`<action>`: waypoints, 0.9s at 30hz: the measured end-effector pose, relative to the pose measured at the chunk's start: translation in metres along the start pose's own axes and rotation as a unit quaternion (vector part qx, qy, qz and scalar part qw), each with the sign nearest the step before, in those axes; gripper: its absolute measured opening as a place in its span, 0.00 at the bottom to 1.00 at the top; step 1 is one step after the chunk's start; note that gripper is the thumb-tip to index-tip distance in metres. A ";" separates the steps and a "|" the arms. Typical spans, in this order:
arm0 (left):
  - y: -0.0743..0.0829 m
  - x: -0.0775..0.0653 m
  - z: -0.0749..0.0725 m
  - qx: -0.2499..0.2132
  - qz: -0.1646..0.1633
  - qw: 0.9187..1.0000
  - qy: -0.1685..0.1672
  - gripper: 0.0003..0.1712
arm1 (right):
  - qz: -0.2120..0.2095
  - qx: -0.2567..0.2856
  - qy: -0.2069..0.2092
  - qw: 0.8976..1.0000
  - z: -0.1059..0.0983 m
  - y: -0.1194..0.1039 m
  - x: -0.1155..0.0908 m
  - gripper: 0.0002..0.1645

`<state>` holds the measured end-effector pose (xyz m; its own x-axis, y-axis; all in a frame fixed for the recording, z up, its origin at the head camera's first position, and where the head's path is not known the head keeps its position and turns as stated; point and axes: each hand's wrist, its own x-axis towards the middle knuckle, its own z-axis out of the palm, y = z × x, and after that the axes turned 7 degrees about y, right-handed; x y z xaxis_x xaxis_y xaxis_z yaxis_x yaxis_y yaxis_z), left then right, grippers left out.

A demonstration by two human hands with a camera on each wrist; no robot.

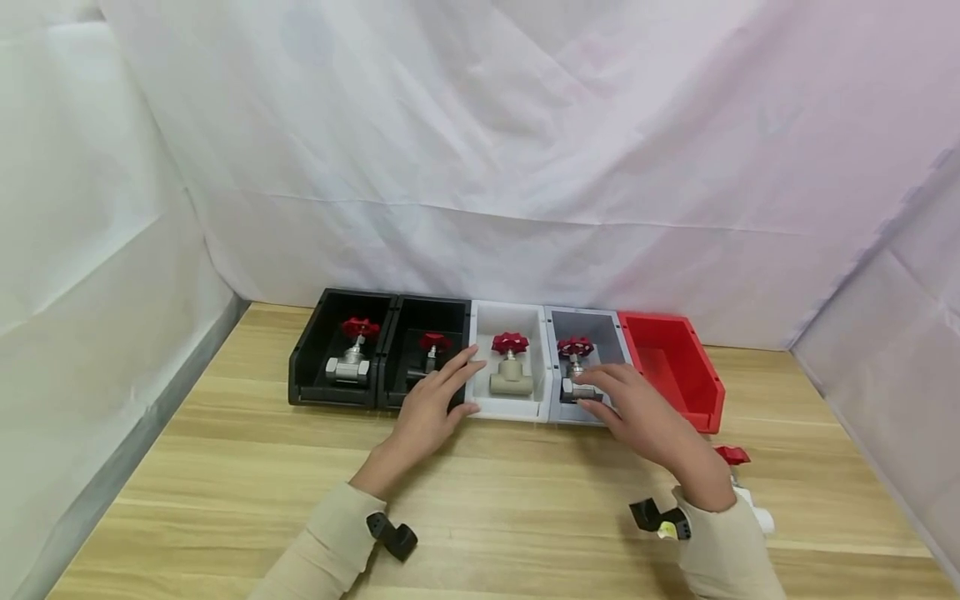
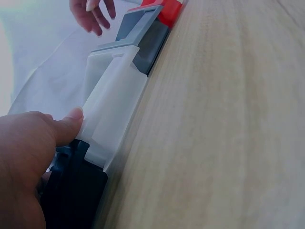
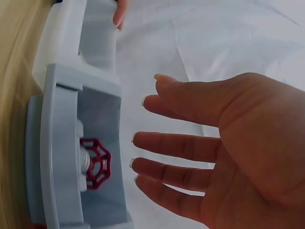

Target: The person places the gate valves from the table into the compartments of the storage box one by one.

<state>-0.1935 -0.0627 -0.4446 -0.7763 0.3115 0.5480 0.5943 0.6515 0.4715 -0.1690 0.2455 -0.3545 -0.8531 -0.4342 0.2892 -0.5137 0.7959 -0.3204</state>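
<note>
My right hand (image 1: 645, 412) hovers over the front of the grey bin (image 1: 607, 333), fingers extended and spread from the thumb. Inside that bin is a metal valve with a red handwheel (image 1: 576, 348); the right wrist view shows the handwheel (image 3: 97, 164) below the fingertips, apart from them. My left hand (image 1: 429, 408) rests at the border of the second black bin (image 1: 431, 312) and the white bin (image 1: 487, 317), fingers straight. Its thumb (image 2: 69, 126) lies at the bins' adjoining rims. A beige valve (image 1: 511, 377) stands in the white bin. The left hand partly covers a dark-bodied valve (image 1: 433, 343) in the second black bin.
The leftmost black bin (image 1: 300, 367) holds a metal valve (image 1: 348, 367) with a red handwheel. A red bin (image 1: 660, 358) ends the row at the right. On the wooden table (image 1: 510, 508), a white valve (image 1: 762, 518) lies partly behind the right wrist. White cloth (image 1: 450, 167) hangs behind.
</note>
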 end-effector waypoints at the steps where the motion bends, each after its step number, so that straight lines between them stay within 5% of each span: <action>1: 0.000 0.000 0.000 0.000 -0.001 1.000 0.001 0.38 | -0.001 -0.002 0.003 1.000 -0.001 0.001 -0.003 0.25; 14: -0.001 0.000 0.001 -0.003 0.008 1.000 0.002 0.38 | 0.033 -0.020 0.028 0.999 -0.021 0.026 -0.047 0.26; 27: -0.001 0.000 0.001 0.002 0.013 1.000 0.013 0.38 | 0.023 -0.034 0.034 0.999 -0.031 0.049 -0.079 0.25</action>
<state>-0.1941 -0.0625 -0.4459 -0.7549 0.3098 0.5780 0.6133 0.6456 0.4550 -0.1236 0.3321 -0.3650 -0.8659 -0.3689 0.3378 -0.4652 0.8422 -0.2725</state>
